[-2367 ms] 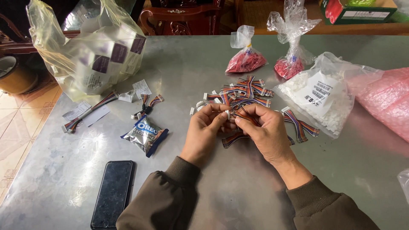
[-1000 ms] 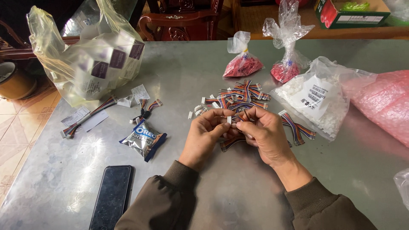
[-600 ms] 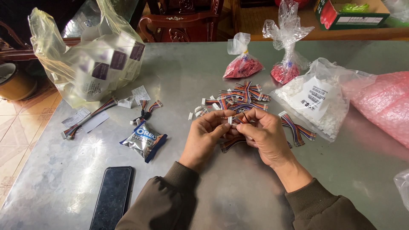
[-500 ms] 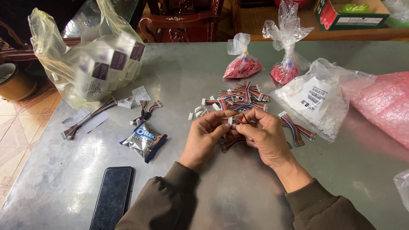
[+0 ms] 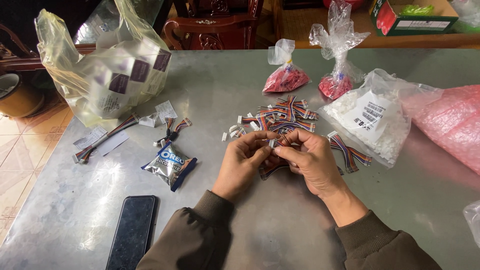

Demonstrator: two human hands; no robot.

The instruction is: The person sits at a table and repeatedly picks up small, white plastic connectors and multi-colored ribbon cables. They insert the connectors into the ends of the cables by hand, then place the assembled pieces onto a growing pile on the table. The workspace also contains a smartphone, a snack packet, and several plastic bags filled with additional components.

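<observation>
Grey metal desk, wooden chair behind it. Centre: left hand and right hand meet fingertip to fingertip, both pinched shut on a small white connector with a rainbow ribbon cable trailing under the palms to the desk. Just beyond the hands: pile of same cables and loose white connectors. Right of that, clear bag of white parts, pink bag at the edge. Two knotted bags of red parts further back. Left: snack packet, dark phone, large yellowish plastic bag.
</observation>
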